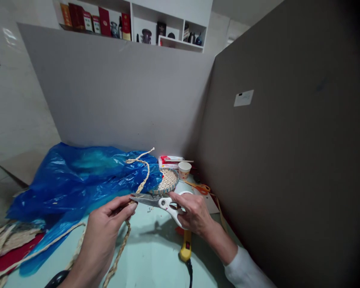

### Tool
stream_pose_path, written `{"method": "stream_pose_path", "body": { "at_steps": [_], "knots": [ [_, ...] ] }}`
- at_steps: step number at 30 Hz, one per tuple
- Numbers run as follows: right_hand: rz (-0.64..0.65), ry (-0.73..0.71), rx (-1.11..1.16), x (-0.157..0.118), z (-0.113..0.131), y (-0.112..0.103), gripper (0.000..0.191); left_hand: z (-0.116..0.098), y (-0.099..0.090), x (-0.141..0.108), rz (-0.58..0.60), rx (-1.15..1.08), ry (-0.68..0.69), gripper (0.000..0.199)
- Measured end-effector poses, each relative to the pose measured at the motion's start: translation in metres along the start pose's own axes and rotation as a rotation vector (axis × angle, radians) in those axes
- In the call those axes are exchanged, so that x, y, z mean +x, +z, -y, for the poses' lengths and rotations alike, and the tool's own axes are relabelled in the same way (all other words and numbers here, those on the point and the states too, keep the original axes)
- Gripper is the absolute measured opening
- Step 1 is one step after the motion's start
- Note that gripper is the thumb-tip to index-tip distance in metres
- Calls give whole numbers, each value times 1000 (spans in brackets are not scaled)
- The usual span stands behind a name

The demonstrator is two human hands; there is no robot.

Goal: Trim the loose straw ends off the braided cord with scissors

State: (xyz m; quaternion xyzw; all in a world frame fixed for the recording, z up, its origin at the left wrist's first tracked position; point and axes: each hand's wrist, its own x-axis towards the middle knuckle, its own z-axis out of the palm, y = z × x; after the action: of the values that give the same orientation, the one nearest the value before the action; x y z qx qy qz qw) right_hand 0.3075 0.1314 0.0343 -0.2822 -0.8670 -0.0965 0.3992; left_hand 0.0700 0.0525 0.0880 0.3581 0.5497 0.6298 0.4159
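Note:
My left hand [111, 220] pinches a braided straw cord [120, 250] between thumb and fingers. The cord hangs down below the hand, and its other part rises above it, curling over the blue plastic bag [87, 172]. White-handled scissors [163, 203] are in my right hand [195, 210], whose fingers go round the handles. The blades point left, with their tips at the cord right beside my left fingertips. Whether the blades touch the cord I cannot tell. A round woven basket [169, 180] lies just beyond the scissors.
Behind the basket stand a paper cup [184, 170] and a red and white packet [168, 161]. Orange-handled scissors [202, 188] lie to the right. A yellow corded tool [186, 246] rests near my right wrist. Grey panels [129, 92] close off the back and right.

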Motion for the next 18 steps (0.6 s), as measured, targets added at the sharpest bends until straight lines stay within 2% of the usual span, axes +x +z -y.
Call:
{"method": "stream_pose_path", "body": {
  "at_steps": [11, 14, 18],
  "knots": [
    [-26, 48, 117, -1, 0, 3, 51, -4, 3, -3, -13, -15, 7, 32],
    [-47, 119, 211, 2, 4, 0, 43, -4, 4, -2, -9, -18, -2, 34],
    [-100, 294, 363, 11, 8, -7, 37, -6, 4, -1, -14, -25, -5, 35]
  ]
}}
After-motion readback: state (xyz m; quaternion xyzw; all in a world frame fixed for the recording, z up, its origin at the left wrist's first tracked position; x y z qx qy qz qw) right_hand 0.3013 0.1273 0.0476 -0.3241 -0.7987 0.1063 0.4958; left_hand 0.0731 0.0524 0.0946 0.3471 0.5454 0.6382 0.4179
